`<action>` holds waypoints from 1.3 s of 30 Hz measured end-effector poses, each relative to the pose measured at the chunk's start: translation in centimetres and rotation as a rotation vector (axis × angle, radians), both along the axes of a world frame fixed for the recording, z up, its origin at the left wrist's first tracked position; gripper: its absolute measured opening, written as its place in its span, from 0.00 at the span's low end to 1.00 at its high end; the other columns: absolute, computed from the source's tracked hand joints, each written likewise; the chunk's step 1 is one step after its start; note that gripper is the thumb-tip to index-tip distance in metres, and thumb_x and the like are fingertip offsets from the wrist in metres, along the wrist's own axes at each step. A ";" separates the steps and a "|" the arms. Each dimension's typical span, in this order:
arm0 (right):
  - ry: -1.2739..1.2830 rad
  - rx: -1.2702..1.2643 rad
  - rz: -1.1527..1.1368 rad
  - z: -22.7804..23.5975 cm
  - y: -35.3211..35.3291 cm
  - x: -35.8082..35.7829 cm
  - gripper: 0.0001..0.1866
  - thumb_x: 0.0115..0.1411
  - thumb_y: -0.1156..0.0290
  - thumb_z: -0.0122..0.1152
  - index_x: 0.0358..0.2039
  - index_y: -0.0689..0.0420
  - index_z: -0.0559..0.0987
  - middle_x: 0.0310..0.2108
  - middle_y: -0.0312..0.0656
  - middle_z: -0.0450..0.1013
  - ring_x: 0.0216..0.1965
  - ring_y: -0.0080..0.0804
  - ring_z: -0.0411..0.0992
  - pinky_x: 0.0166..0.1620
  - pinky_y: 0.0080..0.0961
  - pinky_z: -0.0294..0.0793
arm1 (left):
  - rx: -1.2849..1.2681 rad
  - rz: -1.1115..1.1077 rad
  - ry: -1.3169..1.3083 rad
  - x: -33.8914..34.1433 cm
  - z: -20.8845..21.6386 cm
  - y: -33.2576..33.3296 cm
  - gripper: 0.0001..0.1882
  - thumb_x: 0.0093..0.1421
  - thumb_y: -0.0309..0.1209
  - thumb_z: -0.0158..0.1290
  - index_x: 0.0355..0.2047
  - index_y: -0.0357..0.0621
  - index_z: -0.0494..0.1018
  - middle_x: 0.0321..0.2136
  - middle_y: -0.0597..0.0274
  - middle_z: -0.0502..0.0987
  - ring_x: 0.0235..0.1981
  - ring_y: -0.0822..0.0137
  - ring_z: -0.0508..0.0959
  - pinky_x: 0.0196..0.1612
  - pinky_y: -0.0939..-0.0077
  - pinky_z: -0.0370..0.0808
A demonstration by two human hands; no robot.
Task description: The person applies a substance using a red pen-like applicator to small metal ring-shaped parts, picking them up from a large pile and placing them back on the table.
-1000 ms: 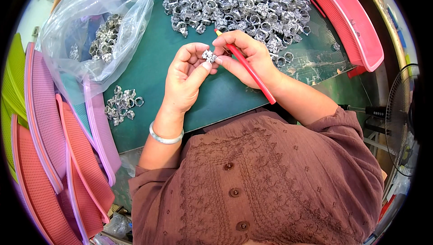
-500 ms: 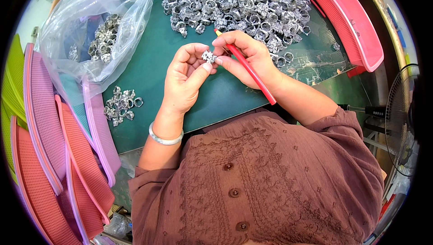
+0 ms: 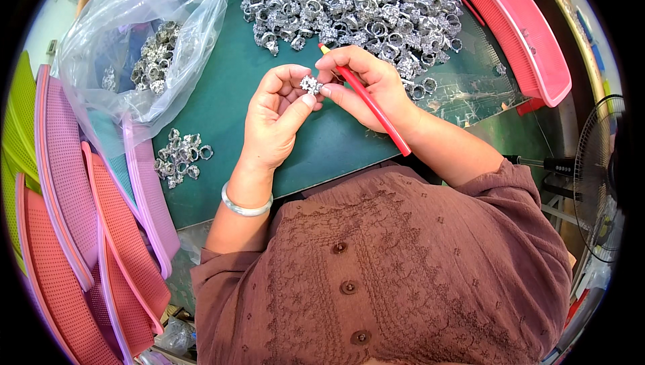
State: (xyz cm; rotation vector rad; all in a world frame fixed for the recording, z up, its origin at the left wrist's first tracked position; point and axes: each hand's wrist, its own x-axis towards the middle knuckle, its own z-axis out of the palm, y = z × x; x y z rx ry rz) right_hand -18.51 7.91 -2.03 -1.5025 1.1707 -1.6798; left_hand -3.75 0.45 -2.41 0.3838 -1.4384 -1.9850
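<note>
- Over on the far left of the green bench (image 3: 222,106), I see stacked pink and red mesh plastic trays (image 3: 80,257) leaning on edge, and above them a clear plastic bag (image 3: 134,36) holding some silver rings.
- Just right of the trays, a small loose cluster of silver metal rings (image 3: 180,157) lies on the bench, well apart from my hands.
- My left hand (image 3: 272,123) is raised above the bench, wrist bent up, a silver bangle (image 3: 245,205) on it. The fingers are curled in, and thumb and forefinger are pinched on a small silver ring with a sparkling cluster top (image 3: 310,85).
- That ring sits between the two hands, off the bench surface, in front of the big heap.
- My right hand (image 3: 366,86) meets it from the right: fingertips closed against the ring, while the same hand also clasps a red pencil-like stick (image 3: 373,106) that slants down toward the right forearm.
- I judge the step to be checking or working on this one ring; the next move calls for a steady pinch and a small turn.
- Behind the hands, the large heap of silver rings (image 3: 349,6) covers the bench top.
- Far right, a pink plastic basket (image 3: 521,29) stands tilted.
</note>
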 end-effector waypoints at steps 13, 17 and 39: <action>0.021 0.004 -0.020 -0.2 -0.1 -0.1 0.12 0.50 0.84 0.53 0.37 0.62 0.70 0.28 0.35 0.68 0.31 0.18 0.67 0.36 0.16 0.68 | -0.015 0.007 0.003 0.0 -0.1 0.0 0.14 0.55 0.18 0.46 0.43 0.38 0.64 0.38 0.59 0.70 0.37 0.71 0.72 0.40 0.76 0.72; 0.038 0.005 -0.023 -0.2 -0.1 -0.2 0.12 0.51 0.84 0.53 0.37 0.62 0.70 0.28 0.36 0.68 0.31 0.19 0.67 0.36 0.16 0.69 | -0.020 0.010 0.021 0.0 -0.2 -0.1 0.12 0.55 0.18 0.46 0.41 0.39 0.64 0.38 0.57 0.71 0.37 0.71 0.72 0.40 0.76 0.72; 0.176 -0.036 -0.021 0.0 0.2 0.1 0.17 0.47 0.84 0.58 0.39 0.61 0.70 0.30 0.38 0.68 0.32 0.23 0.68 0.37 0.19 0.70 | -0.092 0.171 0.013 -0.4 -0.5 0.5 0.08 0.54 0.18 0.49 0.36 0.38 0.67 0.29 0.65 0.71 0.29 0.76 0.71 0.31 0.84 0.72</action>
